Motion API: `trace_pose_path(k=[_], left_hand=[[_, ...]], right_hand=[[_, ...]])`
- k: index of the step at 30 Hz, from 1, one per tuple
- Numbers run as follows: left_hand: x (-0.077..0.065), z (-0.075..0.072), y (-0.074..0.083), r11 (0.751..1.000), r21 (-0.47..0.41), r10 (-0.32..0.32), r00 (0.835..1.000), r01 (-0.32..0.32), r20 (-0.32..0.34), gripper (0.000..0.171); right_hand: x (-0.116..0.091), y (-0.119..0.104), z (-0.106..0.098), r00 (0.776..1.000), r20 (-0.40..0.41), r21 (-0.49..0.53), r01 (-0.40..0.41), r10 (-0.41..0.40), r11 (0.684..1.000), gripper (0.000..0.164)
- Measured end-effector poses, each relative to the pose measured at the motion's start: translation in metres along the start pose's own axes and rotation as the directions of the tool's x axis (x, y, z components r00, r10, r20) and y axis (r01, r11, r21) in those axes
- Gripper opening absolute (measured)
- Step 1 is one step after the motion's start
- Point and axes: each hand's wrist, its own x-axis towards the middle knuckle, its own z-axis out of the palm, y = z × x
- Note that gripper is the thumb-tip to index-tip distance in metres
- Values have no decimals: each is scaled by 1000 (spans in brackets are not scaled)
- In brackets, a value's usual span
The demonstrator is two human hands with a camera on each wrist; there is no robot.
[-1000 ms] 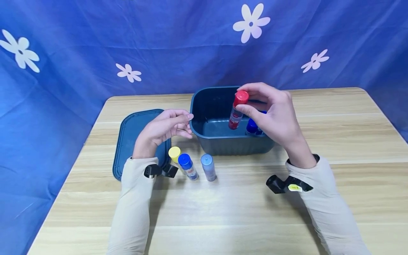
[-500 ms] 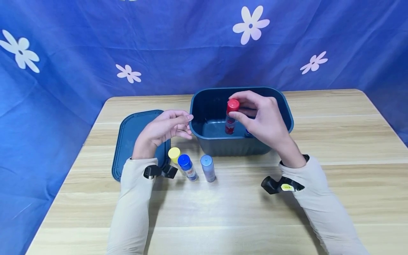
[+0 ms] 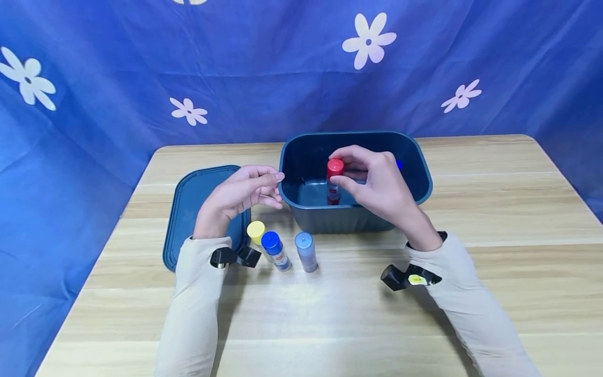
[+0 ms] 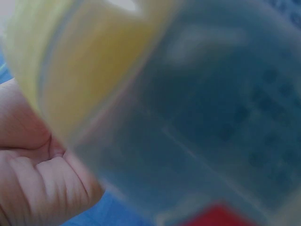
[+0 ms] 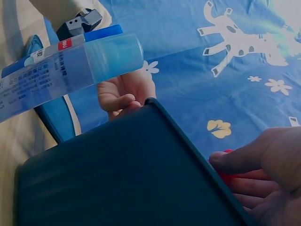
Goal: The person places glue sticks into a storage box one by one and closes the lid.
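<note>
In the head view my right hand [image 3: 383, 186] pinches the cap of a red glue stick [image 3: 334, 191], held upright inside a dark teal plastic bin [image 3: 348, 220]. My left hand [image 3: 240, 193] holds the bin's left rim with thumb and fingers; its fingertips are partly hidden. Three glue sticks stand on the table before the bin: one yellow-capped [image 3: 256, 231], one dark blue [image 3: 278, 251], one light blue [image 3: 307, 252]. The yellow-capped one fills much of the left wrist view. Deeper in the bin, a blue cap [image 3: 399, 165] shows past my right hand.
A teal lid [image 3: 186, 214] lies flat at the left, partly under my left hand. The wooden table [image 3: 330, 324] ends at a blue flowered cloth [image 3: 264, 78] behind the bin. Wrist cameras [image 3: 410, 277] sit on both sleeves.
My right hand has moved left and down with the red glue stick, lowering it deeper into the bin. The left hand stays at the bin's rim.
</note>
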Motion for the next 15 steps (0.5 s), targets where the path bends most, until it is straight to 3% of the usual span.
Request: trace_pose_path(k=[15], left_hand=[[-1,0,0,1000,0,-6,1000,6,-7,19]], right_hand=[[1,4,5,993,115,-98,-23,34,995,31]])
